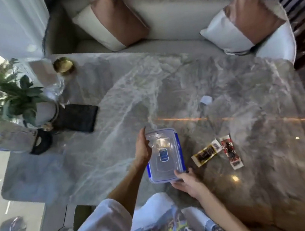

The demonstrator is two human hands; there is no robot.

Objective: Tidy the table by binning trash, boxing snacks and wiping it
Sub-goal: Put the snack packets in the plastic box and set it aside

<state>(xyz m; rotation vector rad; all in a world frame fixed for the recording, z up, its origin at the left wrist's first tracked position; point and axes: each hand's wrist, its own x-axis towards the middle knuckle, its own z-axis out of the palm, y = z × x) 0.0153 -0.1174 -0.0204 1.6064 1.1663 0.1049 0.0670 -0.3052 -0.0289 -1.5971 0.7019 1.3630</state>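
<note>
Grey marbled tabletop point(164, 87) filled most of the view, with a pale sofa point(175, 19) and two cushions behind it. Near the front edge sat a clear plastic box point(164, 155) with a blue-trimmed lid. The left hand point(142, 148) rested against the box's left side, fingers spread and not clamped on it. The right hand point(188, 184) gripped the box's near right corner, thumb on the lid. Just right of the box lay two snack packets, one yellow-edged point(206, 153) and one red-edged point(231, 152), their far ends nearly touching. Farther back lay a small white scrap point(206, 99). At the left stood a potted plant point(14, 96), a black pouch point(77, 120) and a gold-rimmed dish point(64, 65).
</note>
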